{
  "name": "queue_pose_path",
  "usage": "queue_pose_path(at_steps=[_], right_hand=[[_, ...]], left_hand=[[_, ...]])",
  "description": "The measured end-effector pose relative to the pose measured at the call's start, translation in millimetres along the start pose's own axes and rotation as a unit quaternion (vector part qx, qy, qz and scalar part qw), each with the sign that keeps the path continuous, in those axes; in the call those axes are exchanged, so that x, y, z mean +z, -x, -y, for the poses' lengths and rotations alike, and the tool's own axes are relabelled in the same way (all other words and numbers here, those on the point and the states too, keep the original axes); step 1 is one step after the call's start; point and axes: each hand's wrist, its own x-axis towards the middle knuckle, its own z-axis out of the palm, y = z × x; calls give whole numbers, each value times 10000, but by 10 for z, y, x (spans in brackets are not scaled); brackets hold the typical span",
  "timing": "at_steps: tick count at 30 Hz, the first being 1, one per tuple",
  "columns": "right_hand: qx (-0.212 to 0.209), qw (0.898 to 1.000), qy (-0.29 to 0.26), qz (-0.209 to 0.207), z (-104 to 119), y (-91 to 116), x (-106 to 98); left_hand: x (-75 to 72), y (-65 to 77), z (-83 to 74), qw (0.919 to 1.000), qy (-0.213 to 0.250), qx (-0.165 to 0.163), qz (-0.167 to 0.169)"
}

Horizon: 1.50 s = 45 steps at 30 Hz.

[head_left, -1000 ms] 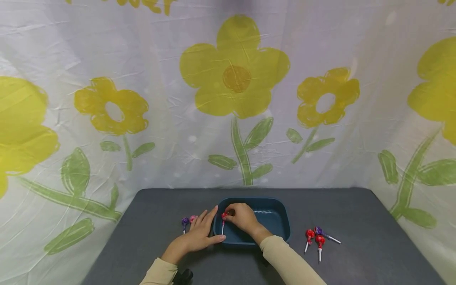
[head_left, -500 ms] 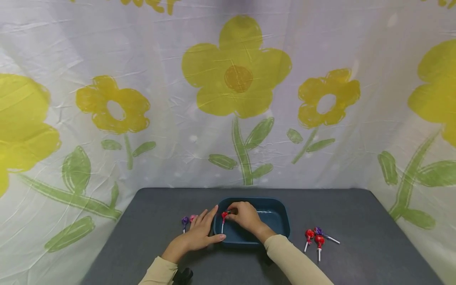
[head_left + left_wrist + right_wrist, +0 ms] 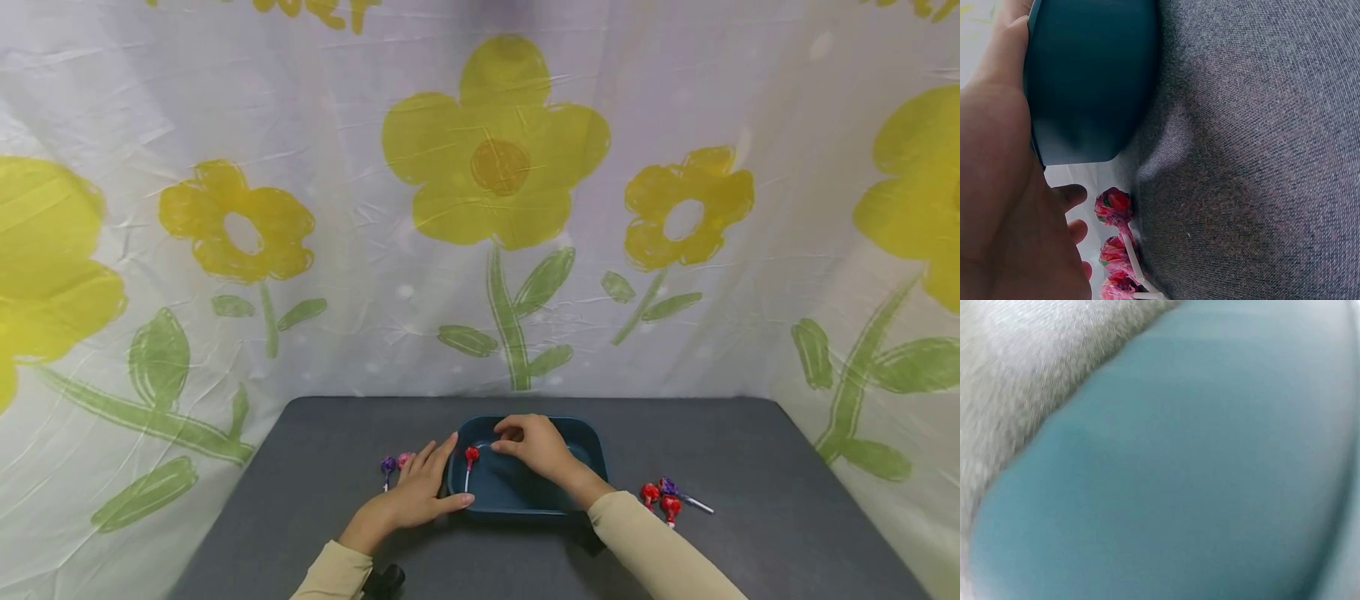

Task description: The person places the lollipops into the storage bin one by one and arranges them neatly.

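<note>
A red-wrapped lollipop (image 3: 471,455) with a white stick lies inside the dark blue box (image 3: 517,483), along its left side. Over the middle of the box, my right hand (image 3: 538,446) hovers with bent, relaxed fingers and nothing in them, just right of that candy. My left hand (image 3: 422,492) rests against the box's left rim, fingers spread and thumb at the front corner. In the left wrist view, that palm lies beside the box wall (image 3: 1091,81), with several pink-wrapped lollipops (image 3: 1113,206) beyond the fingers. The right wrist view shows only blurred box surface (image 3: 1179,462) and fuzzy sleeve (image 3: 1022,375).
Left of the box, a purple lollipop (image 3: 387,465) and a pink lollipop (image 3: 406,459) lie partly behind the left hand. Red lollipops (image 3: 649,493) and a purple lollipop (image 3: 669,486) sit together on the right of the grey table (image 3: 322,442). A flowered cloth (image 3: 405,358) hangs behind.
My right hand has let go of the red lollipop and moved right and slightly up from it. The lollipop stays in the box. My left hand keeps its place at the rim.
</note>
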Motion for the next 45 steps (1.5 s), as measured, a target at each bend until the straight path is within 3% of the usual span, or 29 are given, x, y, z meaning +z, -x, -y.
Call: queue_pose_path(at_steps=[20, 36, 45], right_hand=[[91, 9980, -618, -8, 36, 364, -565], [339, 9972, -311, -582, -163, 716, -964], [514, 9957, -170, -752, -305, 911, -1084]], left_hand=[[1, 8, 6, 10000, 8, 72, -48], [10, 12, 22, 9999, -32, 125, -42], [9, 29, 25, 9999, 61, 150, -2]])
